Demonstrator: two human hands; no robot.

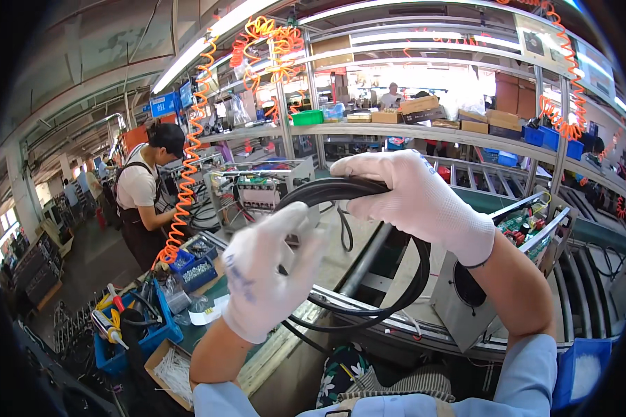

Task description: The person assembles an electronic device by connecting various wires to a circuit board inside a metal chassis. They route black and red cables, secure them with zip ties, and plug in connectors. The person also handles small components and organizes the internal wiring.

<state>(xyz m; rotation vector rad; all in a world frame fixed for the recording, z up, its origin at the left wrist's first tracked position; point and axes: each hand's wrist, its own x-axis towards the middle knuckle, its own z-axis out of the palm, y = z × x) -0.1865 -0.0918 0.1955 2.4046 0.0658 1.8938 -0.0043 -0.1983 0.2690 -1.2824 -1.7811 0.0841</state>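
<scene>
A thick black cable [414,281] hangs in a loose coil of several loops in front of me. Both of my hands wear white knitted gloves. My right hand [421,201] grips the top of the coil, fingers over the bundled loops and thumb underneath. On the coil's left side, my left hand [268,271] curls around the cable, slightly smeared by motion; its palm hides part of the loops. Below the hands, the lower loops hang over the front rail of the workbench. A grey metal housing [466,299] with a round dark opening stands under my right forearm.
At lower left, a blue bin [142,340] holds tools and bottles, beside a cardboard box [170,368] of white strips. Small blue bins [198,271] contain hardware. An orange coiled air hose [188,181] hangs near a co-worker [142,181]. An opened unit with circuit boards [518,226] stands right.
</scene>
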